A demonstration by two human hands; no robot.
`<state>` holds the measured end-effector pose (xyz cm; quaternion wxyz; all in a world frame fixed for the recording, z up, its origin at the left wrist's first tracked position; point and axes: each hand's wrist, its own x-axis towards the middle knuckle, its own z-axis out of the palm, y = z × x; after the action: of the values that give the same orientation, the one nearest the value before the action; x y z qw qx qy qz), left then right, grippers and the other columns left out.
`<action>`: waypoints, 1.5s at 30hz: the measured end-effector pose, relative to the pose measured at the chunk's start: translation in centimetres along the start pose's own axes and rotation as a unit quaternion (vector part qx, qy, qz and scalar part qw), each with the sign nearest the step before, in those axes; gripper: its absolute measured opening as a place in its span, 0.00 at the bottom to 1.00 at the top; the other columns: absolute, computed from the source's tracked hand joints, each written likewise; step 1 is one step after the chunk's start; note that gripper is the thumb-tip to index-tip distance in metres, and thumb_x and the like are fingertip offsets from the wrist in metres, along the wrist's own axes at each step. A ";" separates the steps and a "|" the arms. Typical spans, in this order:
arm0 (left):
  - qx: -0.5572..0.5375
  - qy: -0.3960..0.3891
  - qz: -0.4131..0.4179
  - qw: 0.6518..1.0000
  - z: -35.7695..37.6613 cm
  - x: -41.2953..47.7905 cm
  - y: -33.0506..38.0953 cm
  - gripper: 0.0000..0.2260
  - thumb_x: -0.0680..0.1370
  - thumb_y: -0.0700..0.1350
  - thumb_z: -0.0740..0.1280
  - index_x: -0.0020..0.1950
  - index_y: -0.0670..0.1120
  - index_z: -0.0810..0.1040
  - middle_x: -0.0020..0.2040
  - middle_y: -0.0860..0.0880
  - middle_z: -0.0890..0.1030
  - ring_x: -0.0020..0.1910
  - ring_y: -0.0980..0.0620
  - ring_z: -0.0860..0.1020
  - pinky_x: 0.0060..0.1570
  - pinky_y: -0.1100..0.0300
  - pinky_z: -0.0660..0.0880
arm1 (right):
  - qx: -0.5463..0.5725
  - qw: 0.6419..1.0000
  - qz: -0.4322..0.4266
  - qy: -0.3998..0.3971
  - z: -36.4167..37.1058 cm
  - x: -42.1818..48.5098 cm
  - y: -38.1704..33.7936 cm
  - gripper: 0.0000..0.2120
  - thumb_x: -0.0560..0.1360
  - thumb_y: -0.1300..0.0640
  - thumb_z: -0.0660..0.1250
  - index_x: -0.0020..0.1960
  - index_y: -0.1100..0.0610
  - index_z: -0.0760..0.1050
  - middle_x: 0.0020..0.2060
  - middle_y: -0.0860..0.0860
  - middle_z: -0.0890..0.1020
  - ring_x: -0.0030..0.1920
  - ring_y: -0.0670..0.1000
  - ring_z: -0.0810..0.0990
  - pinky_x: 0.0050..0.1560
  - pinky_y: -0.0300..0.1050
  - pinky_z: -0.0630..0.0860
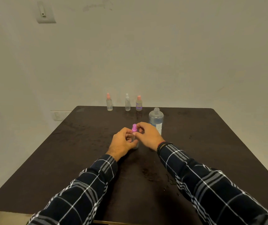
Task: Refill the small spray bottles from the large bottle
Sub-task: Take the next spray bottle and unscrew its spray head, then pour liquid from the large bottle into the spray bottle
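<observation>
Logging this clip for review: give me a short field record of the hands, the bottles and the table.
left hand: grips the small spray bottle by its body
right hand: pinches the pink spray cap atop that bottle
small spray bottle: upright, mid-table
large bottle: upright, uncapped, just beyond the right hand
far edge row: pink-capped bottle, white-capped bottle, purple-labelled bottle, all capped
table: dark top
</observation>
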<state>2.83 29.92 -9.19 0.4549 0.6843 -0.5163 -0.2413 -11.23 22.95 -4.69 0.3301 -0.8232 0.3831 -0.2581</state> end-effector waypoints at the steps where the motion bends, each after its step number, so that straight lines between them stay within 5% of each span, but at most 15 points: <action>1: 0.001 0.002 0.001 1.000 0.0 0.1 0.0 0.15 0.72 0.42 0.79 0.53 0.52 0.78 0.47 0.53 0.84 0.43 0.66 0.81 0.41 0.76 0.75 | 0.013 1.000 -0.013 0.002 -0.4 0.0 -0.2 0.09 0.78 0.56 0.69 0.58 0.51 0.77 0.43 0.46 0.78 0.45 0.47 0.76 0.42 0.34 0.70; 4: 0.003 0.002 -0.005 1.000 -0.2 0.5 0.3 0.15 0.72 0.42 0.79 0.53 0.52 0.77 0.48 0.54 0.84 0.45 0.65 0.82 0.41 0.75 0.75 | 0.078 0.996 -0.033 0.030 -1.6 0.1 -1.1 0.08 0.79 0.56 0.67 0.57 0.51 0.77 0.44 0.47 0.78 0.45 0.46 0.76 0.49 0.39 0.74; 13: 0.020 0.046 -0.026 0.998 -1.6 1.5 0.1 0.15 0.72 0.43 0.79 0.53 0.53 0.77 0.48 0.54 0.83 0.46 0.61 0.82 0.43 0.71 0.76 | 0.120 0.980 -0.104 0.116 -1.9 -1.1 -0.5 0.08 0.78 0.57 0.68 0.55 0.48 0.76 0.43 0.40 0.79 0.34 0.40 0.73 0.39 0.30 0.73; 18: 0.022 0.041 -0.033 0.998 -1.7 1.6 0.0 0.16 0.73 0.44 0.79 0.54 0.52 0.76 0.49 0.55 0.82 0.47 0.61 0.81 0.43 0.71 0.74 | -0.015 0.983 -0.121 0.139 -1.5 -2.1 1.5 0.07 0.75 0.50 0.68 0.51 0.43 0.72 0.41 0.42 0.79 0.37 0.46 0.77 0.38 0.40 0.77; 21: 0.017 0.048 -0.033 0.998 -1.6 1.6 0.0 0.16 0.72 0.44 0.79 0.54 0.53 0.76 0.49 0.55 0.82 0.48 0.61 0.81 0.46 0.68 0.76 | -0.162 0.979 -0.094 0.076 -0.9 -2.5 2.0 0.06 0.76 0.49 0.66 0.50 0.44 0.70 0.44 0.44 0.80 0.43 0.45 0.79 0.44 0.44 0.78; 24: 0.020 0.056 -0.028 0.998 -1.5 1.4 0.0 0.16 0.72 0.43 0.79 0.54 0.52 0.76 0.48 0.56 0.81 0.47 0.62 0.80 0.44 0.71 0.75 | -0.296 0.953 -0.067 -0.026 0.0 -2.5 1.8 0.05 0.79 0.50 0.62 0.52 0.51 0.69 0.46 0.51 0.81 0.47 0.55 0.80 0.47 0.55 0.79; 31: 0.016 0.054 -0.035 0.998 -1.6 1.4 0.1 0.16 0.73 0.42 0.79 0.56 0.49 0.77 0.50 0.54 0.82 0.47 0.62 0.80 0.40 0.74 0.74 | -0.357 0.927 -0.034 -0.106 0.1 -1.7 0.7 0.16 0.74 0.46 0.72 0.55 0.54 0.76 0.52 0.52 0.79 0.54 0.55 0.79 0.52 0.52 0.78; 34: 0.008 0.054 -0.036 0.998 -1.5 1.4 0.0 0.16 0.73 0.41 0.78 0.56 0.48 0.77 0.50 0.53 0.83 0.47 0.61 0.81 0.41 0.74 0.75 | -0.328 0.942 -0.022 -0.068 -1.0 -1.7 0.7 0.22 0.72 0.35 0.68 0.57 0.49 0.77 0.50 0.48 0.80 0.51 0.51 0.80 0.50 0.51 0.79; 37: -0.008 0.055 -0.040 0.998 -1.6 1.4 0.0 0.16 0.73 0.40 0.78 0.57 0.47 0.78 0.50 0.53 0.83 0.47 0.61 0.81 0.41 0.74 0.76 | -0.235 0.961 -0.006 0.144 -2.3 -1.8 1.5 0.16 0.76 0.34 0.61 0.44 0.46 0.75 0.38 0.43 0.78 0.41 0.48 0.79 0.40 0.45 0.75; 40: -0.010 0.052 -0.042 0.998 -1.7 1.3 0.1 0.16 0.73 0.41 0.78 0.57 0.47 0.78 0.50 0.55 0.82 0.48 0.61 0.81 0.41 0.75 0.75 | -0.052 0.947 0.040 0.316 -3.9 -1.7 2.9 0.11 0.75 0.39 0.64 0.48 0.44 0.69 0.44 0.43 0.77 0.45 0.49 0.79 0.38 0.42 0.69; 43: -0.011 0.049 -0.039 0.998 -1.7 1.4 0.2 0.15 0.73 0.40 0.78 0.56 0.49 0.77 0.48 0.57 0.81 0.46 0.63 0.80 0.39 0.77 0.74 | 0.036 0.970 0.078 0.225 -5.0 -0.7 4.5 0.31 0.71 0.41 0.73 0.68 0.49 0.65 0.62 0.50 0.74 0.60 0.52 0.76 0.56 0.50 0.77; 45: -0.012 0.047 -0.041 0.998 -1.7 1.5 0.1 0.16 0.73 0.41 0.78 0.56 0.49 0.77 0.48 0.57 0.81 0.47 0.63 0.80 0.40 0.75 0.74 | 0.073 0.984 0.095 0.134 -5.2 0.1 4.7 0.45 0.68 0.44 0.78 0.76 0.51 0.57 0.70 0.53 0.69 0.67 0.54 0.72 0.67 0.54 0.72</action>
<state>4.67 29.15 -8.06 0.4764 0.7100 -0.4629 -0.2339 -16.90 18.78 -4.76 0.3576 -0.7149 0.4803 -0.3611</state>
